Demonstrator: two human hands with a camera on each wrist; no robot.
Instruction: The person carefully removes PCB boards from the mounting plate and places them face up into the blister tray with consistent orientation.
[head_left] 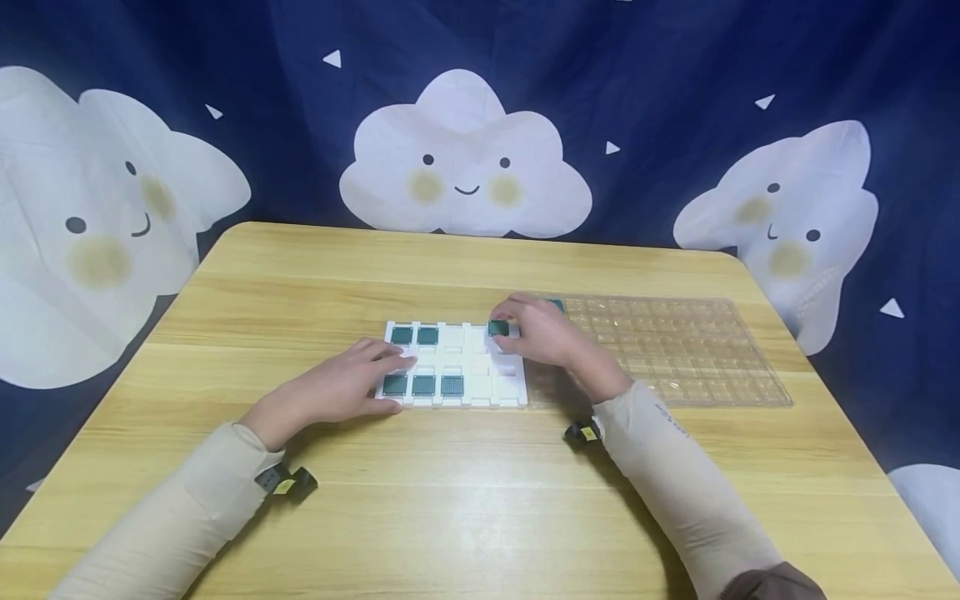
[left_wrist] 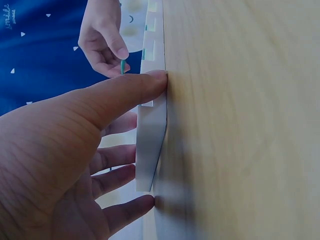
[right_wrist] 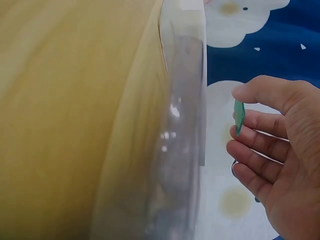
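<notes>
My right hand [head_left: 542,329] pinches a small square green chip [head_left: 498,328] between thumb and fingers, above the back right of a white slotted tray [head_left: 480,364]. Edge-on, the chip [right_wrist: 239,117] appears thin in the right wrist view. At the tray's left end, my left hand [head_left: 348,383] rests with its thumb against the front side and fairly straight fingers over the end and top. In the tray sit two green chips [head_left: 427,336] at the back left and three [head_left: 423,385] along the front row.
A clear plastic tray with many compartments [head_left: 675,342] lies right of the white tray. Something green [head_left: 557,306] shows at its back left corner, partly behind my right hand. The wooden table [head_left: 465,492] meets a dark blue cloud-print curtain [head_left: 292,108] behind.
</notes>
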